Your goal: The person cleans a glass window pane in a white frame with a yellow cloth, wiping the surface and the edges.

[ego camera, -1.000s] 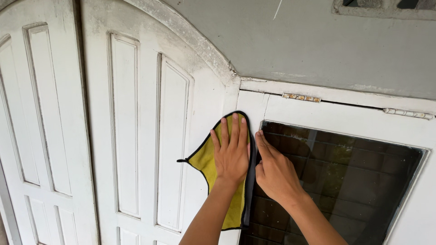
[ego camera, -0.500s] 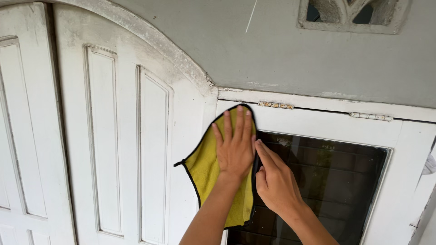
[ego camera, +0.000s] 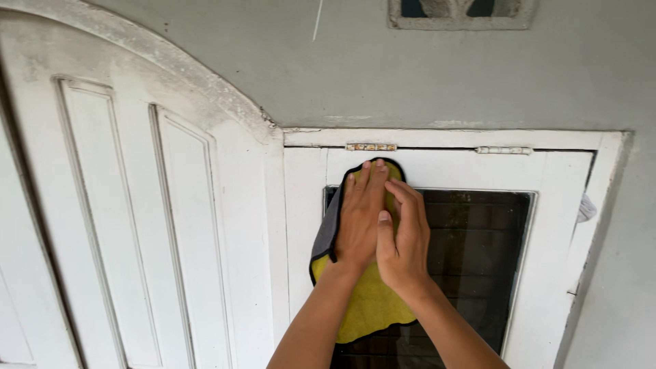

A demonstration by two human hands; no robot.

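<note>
both hands press a cloth at the window's top-left corner

left hand [ego camera: 359, 222] and right hand [ego camera: 403, 239] lie flat, fingers spread, on the yellow cloth [ego camera: 369, 304], over the white frame [ego camera: 304, 225]'s inner edge; dark glass [ego camera: 471, 266] open rightward.

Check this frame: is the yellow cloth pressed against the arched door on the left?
No, both hands hold the yellow cloth flat against the window, right of the arched door.

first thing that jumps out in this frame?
Two hands pressed flat on a yellow cloth at the top left corner of a white-framed window: left hand on the cloth, right hand partly overlapping it. Left of them stands a white arched panelled door.
</note>
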